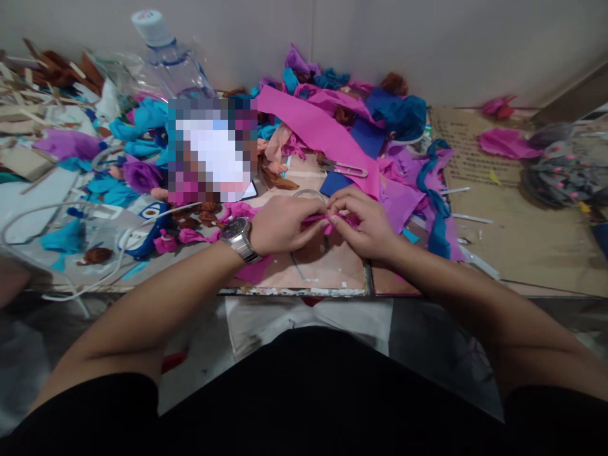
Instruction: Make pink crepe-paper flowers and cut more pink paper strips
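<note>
Between my two hands is a small piece of pink crepe paper, bunched and twisted, partly hidden by the fingers. My left hand, with a metal watch at its wrist, pinches the left part of it between thumb and fingers. Close against it, my right hand pinches the right part. Just beyond the hands lie a pair of thread snips, a long pink crepe strip and a dark blue piece.
A clear bottle with a white cap stands at the back left. Twisted crepe pieces in several colours cover the left side, with a white cable across them. Cardboard and a dark netted bundle lie at right.
</note>
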The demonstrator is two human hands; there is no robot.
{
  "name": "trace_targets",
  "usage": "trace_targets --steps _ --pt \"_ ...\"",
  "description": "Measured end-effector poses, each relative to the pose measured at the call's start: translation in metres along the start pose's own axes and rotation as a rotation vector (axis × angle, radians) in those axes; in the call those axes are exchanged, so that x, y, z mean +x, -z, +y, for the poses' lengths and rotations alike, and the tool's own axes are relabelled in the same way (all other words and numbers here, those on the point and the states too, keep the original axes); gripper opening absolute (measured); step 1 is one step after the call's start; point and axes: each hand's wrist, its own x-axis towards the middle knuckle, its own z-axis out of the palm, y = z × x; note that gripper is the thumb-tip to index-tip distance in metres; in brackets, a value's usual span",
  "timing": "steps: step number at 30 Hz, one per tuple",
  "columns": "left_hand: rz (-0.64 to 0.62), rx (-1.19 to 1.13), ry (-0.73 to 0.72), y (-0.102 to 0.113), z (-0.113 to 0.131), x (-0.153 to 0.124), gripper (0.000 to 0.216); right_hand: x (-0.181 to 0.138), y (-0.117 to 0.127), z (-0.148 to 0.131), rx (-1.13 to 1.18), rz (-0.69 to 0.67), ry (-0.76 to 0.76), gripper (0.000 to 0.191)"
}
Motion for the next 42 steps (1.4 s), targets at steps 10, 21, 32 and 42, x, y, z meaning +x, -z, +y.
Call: trace_targets --steps 10,21,32,42 --pt "-0.037 -0.029 0.044 0.003 0.001 0.001 0.027 -0.001 0.003 -0.002 0.029 -0.003 -0.024 0.005" --pt "-0.09 -0.269 0.048 0.011 0.004 0.002 0.036 -0.001 0.002 0.002 -0.055 -0.04 0.097 0.005" --pt "-0.009 0.035 -0.034 0.001 -0.002 0.001 0.034 0.0 0.006 -0.004 0.063 -0.044 -0.029 0.009" --pt "0.023 0.093 -0.053 -0.004 -0.004 0.0 0.026 0.001 0.002 -0.003 0.159 -0.079 -0.151 0.016"
